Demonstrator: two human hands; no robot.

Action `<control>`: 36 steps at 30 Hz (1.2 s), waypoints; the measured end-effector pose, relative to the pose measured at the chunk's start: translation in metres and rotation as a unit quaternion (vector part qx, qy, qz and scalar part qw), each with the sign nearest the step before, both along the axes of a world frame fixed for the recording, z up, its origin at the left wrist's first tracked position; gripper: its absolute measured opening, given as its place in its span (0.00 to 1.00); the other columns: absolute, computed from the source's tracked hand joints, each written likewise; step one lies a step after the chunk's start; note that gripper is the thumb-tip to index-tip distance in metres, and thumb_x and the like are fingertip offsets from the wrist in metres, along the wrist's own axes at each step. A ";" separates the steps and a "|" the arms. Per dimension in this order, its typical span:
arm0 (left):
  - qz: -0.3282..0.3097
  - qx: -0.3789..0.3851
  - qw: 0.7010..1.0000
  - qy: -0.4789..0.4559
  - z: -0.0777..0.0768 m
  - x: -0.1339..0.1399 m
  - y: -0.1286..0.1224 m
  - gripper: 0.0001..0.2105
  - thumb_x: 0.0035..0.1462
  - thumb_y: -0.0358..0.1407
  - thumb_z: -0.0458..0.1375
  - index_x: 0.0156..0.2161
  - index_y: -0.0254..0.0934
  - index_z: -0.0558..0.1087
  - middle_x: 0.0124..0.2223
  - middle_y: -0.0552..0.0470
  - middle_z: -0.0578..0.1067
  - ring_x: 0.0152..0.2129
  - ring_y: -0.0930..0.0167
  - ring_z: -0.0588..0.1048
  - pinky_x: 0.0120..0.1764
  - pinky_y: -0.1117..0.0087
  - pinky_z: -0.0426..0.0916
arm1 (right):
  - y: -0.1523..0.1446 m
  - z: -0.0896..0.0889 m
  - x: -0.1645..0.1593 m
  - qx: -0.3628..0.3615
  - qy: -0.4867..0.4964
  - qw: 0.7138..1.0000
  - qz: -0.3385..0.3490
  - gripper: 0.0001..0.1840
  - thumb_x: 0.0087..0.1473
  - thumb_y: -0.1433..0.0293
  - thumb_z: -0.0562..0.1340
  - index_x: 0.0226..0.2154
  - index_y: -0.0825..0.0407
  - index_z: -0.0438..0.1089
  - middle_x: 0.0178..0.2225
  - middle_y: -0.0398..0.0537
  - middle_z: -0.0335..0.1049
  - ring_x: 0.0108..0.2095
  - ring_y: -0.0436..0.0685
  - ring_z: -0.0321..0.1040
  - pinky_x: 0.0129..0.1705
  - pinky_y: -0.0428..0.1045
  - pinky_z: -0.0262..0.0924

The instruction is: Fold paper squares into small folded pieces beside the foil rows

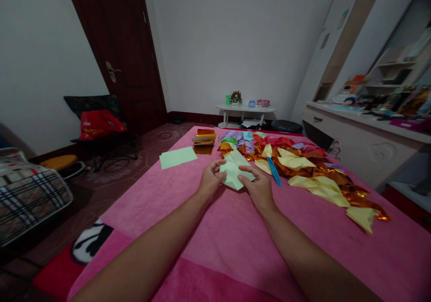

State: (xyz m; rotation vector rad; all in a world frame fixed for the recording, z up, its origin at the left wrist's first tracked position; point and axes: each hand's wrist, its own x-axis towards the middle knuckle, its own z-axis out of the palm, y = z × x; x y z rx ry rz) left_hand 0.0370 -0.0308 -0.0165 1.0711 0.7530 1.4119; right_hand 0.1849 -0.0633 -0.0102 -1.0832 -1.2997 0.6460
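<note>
A pale green sheet of paper point(232, 172), creased and partly folded, is held up between both hands over the pink cloth. My left hand point(213, 176) pinches its left edge between thumb and fingers. On the opposite side my right hand point(258, 186) grips the paper, thumb on top and fingers behind. To the left lie flat pale green sheets point(178, 157). Beyond them sits a stack of shiny gold and orange foil sheets point(204, 139). A blue pointed tool point(274, 171), its kind unclear, rests just right of my right hand.
Folded yellow paper pieces point(318, 189) and crumpled copper foil pieces point(353, 194) spread over the right of the pink-covered table point(215, 243). Purple, blue and red pieces lie behind. A white side table point(245, 108) stands by the wall, a cluttered dresser point(370, 126) at right.
</note>
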 end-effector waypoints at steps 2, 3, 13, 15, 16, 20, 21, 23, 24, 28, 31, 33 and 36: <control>0.027 -0.003 1.000 -0.004 -0.001 0.000 0.002 0.19 0.42 0.28 0.61 0.44 0.32 0.69 0.31 0.51 0.76 0.22 0.76 0.71 0.26 0.77 0.64 | 0.000 0.000 0.000 -0.006 -0.001 1.000 0.002 0.14 0.43 0.68 0.66 0.37 0.50 0.76 0.35 0.45 0.76 0.25 0.53 0.66 0.26 0.48 0.59; 0.039 -0.004 0.999 -0.006 -0.002 0.000 0.003 0.19 0.43 0.29 0.61 0.45 0.33 0.68 0.30 0.52 0.76 0.21 0.76 0.71 0.25 0.77 0.64 | 0.000 -0.001 0.000 -0.009 -0.001 1.000 0.004 0.14 0.43 0.68 0.66 0.37 0.50 0.76 0.34 0.45 0.76 0.24 0.53 0.65 0.25 0.47 0.58; 0.082 0.001 0.996 -0.031 -0.009 -0.002 0.012 0.17 0.44 0.41 0.64 0.38 0.29 0.73 0.31 0.48 0.77 0.23 0.74 0.73 0.28 0.75 0.66 | 0.009 -0.009 0.005 -0.030 0.054 0.998 -0.002 0.21 0.40 0.67 0.68 0.41 0.53 0.74 0.30 0.45 0.74 0.26 0.53 0.66 0.27 0.47 0.60; 0.083 0.001 0.996 -0.034 -0.009 -0.002 0.012 0.17 0.44 0.41 0.64 0.38 0.30 0.73 0.31 0.48 0.78 0.23 0.74 0.73 0.28 0.75 0.66 | 0.009 -0.009 0.005 -0.038 0.061 0.997 -0.005 0.21 0.40 0.67 0.68 0.41 0.53 0.74 0.24 0.42 0.72 0.21 0.50 0.62 0.22 0.45 0.56; 0.082 0.001 0.996 -0.035 -0.008 -0.003 0.011 0.17 0.44 0.40 0.65 0.38 0.30 0.73 0.31 0.48 0.78 0.23 0.74 0.73 0.27 0.75 0.66 | 0.009 -0.009 0.006 -0.042 0.063 0.997 -0.007 0.21 0.40 0.67 0.68 0.41 0.53 0.74 0.22 0.41 0.70 0.19 0.49 0.59 0.20 0.45 0.53; 0.073 -0.006 0.997 -0.036 -0.004 -0.004 0.007 0.21 0.43 0.39 0.66 0.42 0.29 0.72 0.29 0.48 0.78 0.21 0.74 0.73 0.26 0.75 0.67 | 0.012 -0.013 0.009 -0.047 0.077 0.996 -0.015 0.21 0.42 0.66 0.67 0.42 0.53 0.74 0.17 0.37 0.62 0.16 0.47 0.53 0.18 0.44 0.48; 0.067 -0.008 0.997 -0.036 -0.003 -0.004 0.005 0.22 0.41 0.38 0.67 0.42 0.29 0.71 0.29 0.48 0.78 0.21 0.74 0.74 0.26 0.74 0.67 | 0.012 -0.014 0.010 -0.047 0.080 0.996 -0.017 0.21 0.42 0.66 0.67 0.42 0.53 0.74 0.16 0.36 0.61 0.16 0.47 0.53 0.18 0.44 0.48; 0.057 -0.013 0.998 -0.036 0.000 -0.004 0.003 0.25 0.38 0.37 0.69 0.44 0.29 0.71 0.29 0.48 0.78 0.21 0.73 0.74 0.27 0.73 0.68 | 0.013 -0.016 0.012 -0.045 0.086 0.995 -0.021 0.22 0.42 0.66 0.67 0.43 0.53 0.74 0.15 0.35 0.59 0.15 0.47 0.52 0.19 0.44 0.50; 0.054 -0.015 0.998 -0.036 0.001 -0.004 0.003 0.27 0.37 0.37 0.70 0.44 0.30 0.70 0.29 0.48 0.78 0.21 0.72 0.74 0.27 0.72 0.68 | 0.013 -0.016 0.012 -0.044 0.088 0.995 -0.024 0.22 0.43 0.66 0.66 0.44 0.52 0.73 0.16 0.35 0.58 0.16 0.47 0.52 0.19 0.44 0.51; 0.048 -0.022 0.998 -0.038 0.002 -0.004 0.002 0.30 0.33 0.35 0.71 0.44 0.30 0.70 0.30 0.47 0.78 0.22 0.72 0.75 0.29 0.70 0.69 | 0.011 -0.011 0.012 -0.034 0.131 0.991 -0.010 0.25 0.44 0.66 0.66 0.47 0.51 0.70 0.24 0.41 0.69 0.21 0.50 0.62 0.23 0.46 0.58; 0.046 -0.024 0.998 -0.039 0.001 -0.004 0.002 0.30 0.32 0.34 0.72 0.45 0.30 0.70 0.30 0.47 0.78 0.23 0.71 0.75 0.31 0.70 0.69 | 0.010 -0.007 0.010 -0.033 0.182 0.983 0.011 0.27 0.43 0.66 0.66 0.48 0.50 0.69 0.31 0.45 0.73 0.27 0.54 0.68 0.27 0.47 0.62; 0.046 -0.024 0.998 -0.037 0.001 -0.004 0.003 0.30 0.33 0.34 0.71 0.44 0.30 0.70 0.30 0.48 0.78 0.23 0.71 0.75 0.31 0.70 0.69 | 0.010 -0.006 0.009 -0.036 0.195 0.980 0.010 0.28 0.42 0.66 0.67 0.49 0.50 0.68 0.31 0.45 0.74 0.27 0.55 0.69 0.27 0.48 0.63; 0.046 -0.023 0.998 -0.036 0.000 -0.004 0.004 0.29 0.33 0.34 0.71 0.44 0.30 0.70 0.30 0.48 0.78 0.23 0.72 0.74 0.30 0.70 0.69 | 0.012 -0.008 0.010 -0.034 0.198 0.980 -0.002 0.29 0.43 0.65 0.67 0.50 0.50 0.66 0.30 0.45 0.74 0.26 0.56 0.70 0.26 0.48 0.63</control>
